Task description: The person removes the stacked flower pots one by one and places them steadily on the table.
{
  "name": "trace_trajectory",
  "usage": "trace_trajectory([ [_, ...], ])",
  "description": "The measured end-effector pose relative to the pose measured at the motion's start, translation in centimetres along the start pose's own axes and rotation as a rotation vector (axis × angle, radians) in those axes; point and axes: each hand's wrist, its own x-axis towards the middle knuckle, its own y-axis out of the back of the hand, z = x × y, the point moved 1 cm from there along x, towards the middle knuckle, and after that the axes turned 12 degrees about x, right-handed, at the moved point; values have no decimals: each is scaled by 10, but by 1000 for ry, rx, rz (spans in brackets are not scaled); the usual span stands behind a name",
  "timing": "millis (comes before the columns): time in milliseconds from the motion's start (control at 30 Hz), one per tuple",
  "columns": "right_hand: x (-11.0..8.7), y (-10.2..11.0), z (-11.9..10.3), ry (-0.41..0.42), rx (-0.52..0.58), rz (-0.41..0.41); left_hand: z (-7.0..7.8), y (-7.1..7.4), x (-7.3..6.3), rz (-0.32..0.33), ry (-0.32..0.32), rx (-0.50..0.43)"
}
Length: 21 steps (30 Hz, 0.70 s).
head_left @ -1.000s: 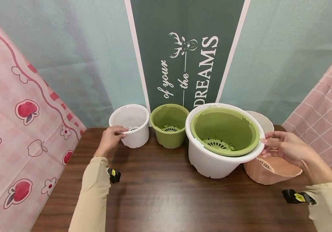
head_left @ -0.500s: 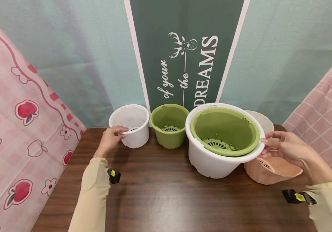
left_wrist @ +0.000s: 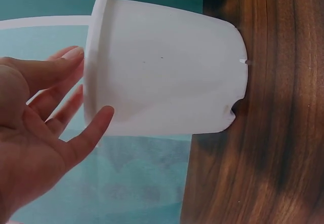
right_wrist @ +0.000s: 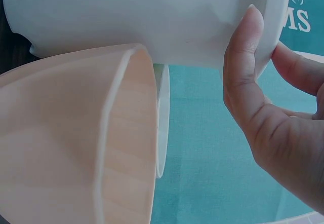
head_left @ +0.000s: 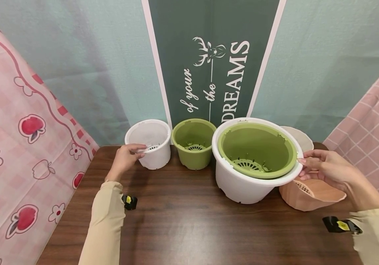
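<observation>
Four-fingered detail shows best in the wrist views. My left hand (head_left: pixel 124 158) pinches the left rim of a small white plastic flower pot (head_left: pixel 158 157), which stands upright with slots in its floor. In the left wrist view the little finger (left_wrist: pixel 104 115) lies against its outer wall. At the right, my right hand (head_left: pixel 328 167) holds the rim of a large white flower pot (head_left: pixel 239 189) between thumb and fingers. Nested inside that pot is a large green flower pot (head_left: pixel 257 141). A small green flower pot (head_left: pixel 194 159) stands between the two white ones.
A peach pot with a wavy rim (head_left: pixel 296 198) sits under and beside the right hand. Behind the large white pot shows a pale pot (head_left: pixel 300 137), partly hidden. All stand on a dark wooden table (head_left: pixel 189 228), with a printed cloth (head_left: pixel 103 73) hanging behind.
</observation>
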Motion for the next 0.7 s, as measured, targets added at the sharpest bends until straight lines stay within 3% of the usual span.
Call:
trace_trajectory([
  [533,0,0,0,-11,-35,34,14,8,-5,0,27,52],
  [700,0,0,0,-19,-39,49,19,9,-4,20,7,42],
])
